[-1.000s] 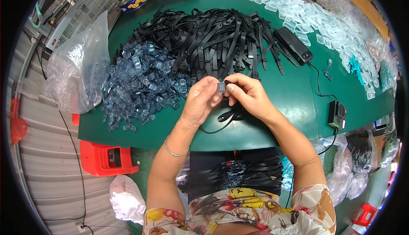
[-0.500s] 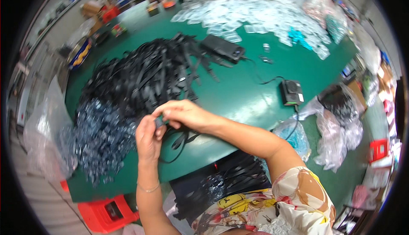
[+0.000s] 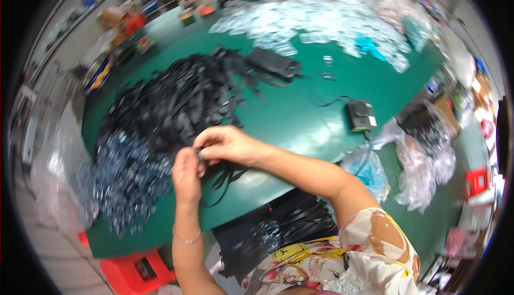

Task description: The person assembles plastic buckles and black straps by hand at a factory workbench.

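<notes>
My left hand [image 3: 187, 177] and my right hand [image 3: 229, 145] meet over the near part of the table, fingertips pinched together. A small dark plastic piece [image 3: 199, 155] is between them, mostly covered by the fingers. A thin black strap [image 3: 227, 180] trails from beneath my right hand and loops onto the table. Just left of my hands lies a heap of small dark bluish, shiny plastic pieces [image 3: 126, 180]. Beyond them spreads a large pile of black straps [image 3: 171, 92]. More black straps [image 3: 308, 217] lie on a dark surface at my lap, beside a few small shiny pieces.
Clear flat plastic pieces [image 3: 316, 19] cover the far side of the green table [image 3: 289, 113]. A black box-shaped device [image 3: 273, 63] and a small black unit with a cable [image 3: 361, 116] stand on it. Plastic bags [image 3: 420, 172] lie right; a red stool [image 3: 136, 273] is lower left.
My right fingers have closed in nearer to the left fingertips, covering more of the small piece. The whole view has shifted slightly. The piles look the same.
</notes>
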Motion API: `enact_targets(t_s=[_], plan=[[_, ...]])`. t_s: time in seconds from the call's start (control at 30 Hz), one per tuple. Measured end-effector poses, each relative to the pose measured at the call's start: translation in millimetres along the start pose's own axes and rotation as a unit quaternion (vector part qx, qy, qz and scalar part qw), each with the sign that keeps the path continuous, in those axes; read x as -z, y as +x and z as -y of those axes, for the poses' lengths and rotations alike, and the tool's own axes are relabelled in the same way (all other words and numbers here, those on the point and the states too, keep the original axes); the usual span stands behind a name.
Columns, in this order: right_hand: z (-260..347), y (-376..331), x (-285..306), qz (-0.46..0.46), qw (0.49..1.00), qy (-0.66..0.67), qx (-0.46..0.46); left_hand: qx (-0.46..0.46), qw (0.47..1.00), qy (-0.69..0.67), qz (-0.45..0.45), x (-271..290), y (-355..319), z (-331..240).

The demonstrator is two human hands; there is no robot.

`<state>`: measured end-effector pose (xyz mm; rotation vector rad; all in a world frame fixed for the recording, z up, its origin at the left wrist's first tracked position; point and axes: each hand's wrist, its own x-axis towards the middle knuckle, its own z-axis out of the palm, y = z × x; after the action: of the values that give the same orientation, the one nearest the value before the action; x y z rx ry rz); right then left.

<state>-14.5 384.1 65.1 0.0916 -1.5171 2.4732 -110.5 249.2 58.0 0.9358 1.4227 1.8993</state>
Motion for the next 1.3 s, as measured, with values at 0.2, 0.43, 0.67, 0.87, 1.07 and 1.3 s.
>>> enact_targets(t_s=[0.2, 0.43, 0.67, 0.87, 1.07, 1.3], plan=[[8, -4, 1, -0.039, 0.999, -0.026, -0.023, 0.017, 0.986, -0.155, 0.065, -1, 9, 5], [6, -1, -9, -0.01, 0.999, -0.048, 0.002, 0.038, 0.982, -0.174, 0.067, 5, 3, -3], [2, -1, -5, -0.018, 0.992, -0.113, 0.053, 0.053, 0.973, -0.211, 0.07, 2, 5, -3], [2, -1, -6, -0.024, 0.986, -0.138, 0.09, 0.058, 0.965, -0.242, 0.08, 5, 5, -1], [-5, 0, -4, -0.034, 0.979, -0.16, 0.118, 0.06, 0.947, -0.299, 0.1, 5, 7, 2], [-3, -1, -8, -0.033, 0.984, -0.13, 0.115, 0.078, 0.952, -0.281, 0.092, 4, 5, -1]])
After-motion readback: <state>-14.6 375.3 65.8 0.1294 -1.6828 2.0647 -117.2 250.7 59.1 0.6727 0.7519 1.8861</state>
